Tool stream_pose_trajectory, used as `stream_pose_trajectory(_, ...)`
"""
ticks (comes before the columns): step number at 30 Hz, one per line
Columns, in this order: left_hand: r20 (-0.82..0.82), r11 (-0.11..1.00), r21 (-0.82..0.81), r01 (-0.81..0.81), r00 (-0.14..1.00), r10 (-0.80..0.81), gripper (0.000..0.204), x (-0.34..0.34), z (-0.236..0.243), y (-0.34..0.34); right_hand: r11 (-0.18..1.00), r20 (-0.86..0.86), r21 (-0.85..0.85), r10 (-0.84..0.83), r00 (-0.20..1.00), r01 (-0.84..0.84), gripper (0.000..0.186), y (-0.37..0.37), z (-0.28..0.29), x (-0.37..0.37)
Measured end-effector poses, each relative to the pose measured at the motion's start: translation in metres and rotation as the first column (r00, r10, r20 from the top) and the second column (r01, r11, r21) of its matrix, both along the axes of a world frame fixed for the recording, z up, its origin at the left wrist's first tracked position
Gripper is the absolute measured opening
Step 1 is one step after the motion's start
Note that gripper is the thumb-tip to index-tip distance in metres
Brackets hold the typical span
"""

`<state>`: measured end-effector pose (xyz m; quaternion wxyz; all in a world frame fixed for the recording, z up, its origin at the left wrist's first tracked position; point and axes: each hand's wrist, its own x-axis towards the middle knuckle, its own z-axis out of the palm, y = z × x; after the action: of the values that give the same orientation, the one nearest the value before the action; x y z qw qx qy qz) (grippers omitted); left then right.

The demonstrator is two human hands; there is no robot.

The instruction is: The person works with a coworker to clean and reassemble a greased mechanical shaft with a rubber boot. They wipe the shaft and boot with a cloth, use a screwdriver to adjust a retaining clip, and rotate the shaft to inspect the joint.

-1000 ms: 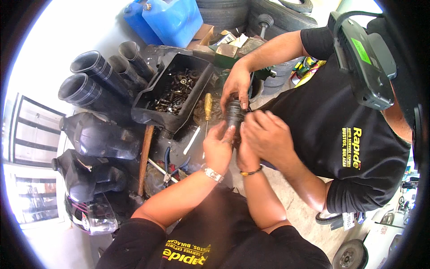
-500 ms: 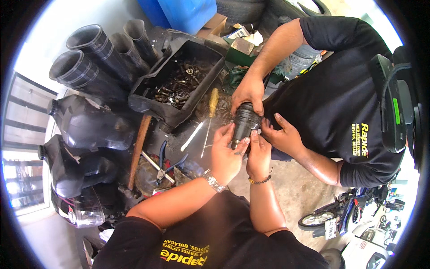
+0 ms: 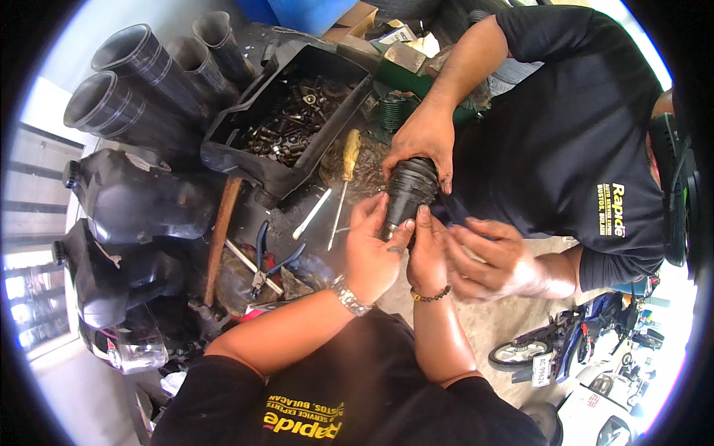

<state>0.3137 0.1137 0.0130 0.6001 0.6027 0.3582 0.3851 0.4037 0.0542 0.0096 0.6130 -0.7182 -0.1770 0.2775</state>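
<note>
My left hand (image 3: 378, 249) grips the lower-left of a black ribbed rubber boot part (image 3: 409, 187), with metal at its lower end. My right hand (image 3: 428, 253) holds the same part from below right, thumb along it. A co-worker's upper hand (image 3: 424, 134) grips its top end. The co-worker's other hand (image 3: 491, 260) is beside my right hand with fingers spread and curved, slightly blurred. Left of the part lie a yellow-handled screwdriver (image 3: 350, 152) and a white stick (image 3: 312, 213); lower left are pliers (image 3: 268, 262).
A black bin of bolts (image 3: 286, 119) sits beside black tubes (image 3: 130, 59) and dark jugs (image 3: 145, 201). A wooden-handled hammer (image 3: 222, 245) lies left of the pliers. The co-worker (image 3: 565, 134) stands at the right; a motorcycle (image 3: 565, 342) stands beyond, lower right.
The co-worker's lower hand has drawn back from atop the part to beside my right hand. The part stands a little more upright in our hands. The view has shifted slightly.
</note>
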Motion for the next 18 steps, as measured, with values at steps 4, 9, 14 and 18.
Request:
stream_pose_trajectory(4, 0.208, 0.983, -0.174, 0.052, 0.978, -0.015, 0.047, 0.003, -0.008, 0.001, 0.849, -0.843, 0.529, 0.523, 0.128, 0.017, 0.022, 0.0, 0.036, 0.02)
stream_pose_trajectory(9, 0.015, 0.989, 0.132, 0.07, 0.997, -0.073, 0.031, -0.003, -0.016, 0.006, 0.55, 0.363, -0.835, 0.545, -0.755, -0.005, 0.039, 0.011, 0.081, 0.028)
stream_pose_trajectory(14, 0.659, 0.756, -0.478, 0.447, 0.751, -0.027, 0.038, -0.02, -0.022, 0.022, 0.41, 0.415, -0.895, 0.627, -0.659, -0.174, 0.047, 0.024, 0.098, 0.01)
stream_pose_trajectory(18, 0.286, 0.922, -0.078, 0.38, 0.894, -0.344, 0.042, -0.03, -0.04, 0.054, 0.47, 0.424, -0.879, 0.693, -0.583, -0.08, 0.057, 0.02, 0.09, 0.007)
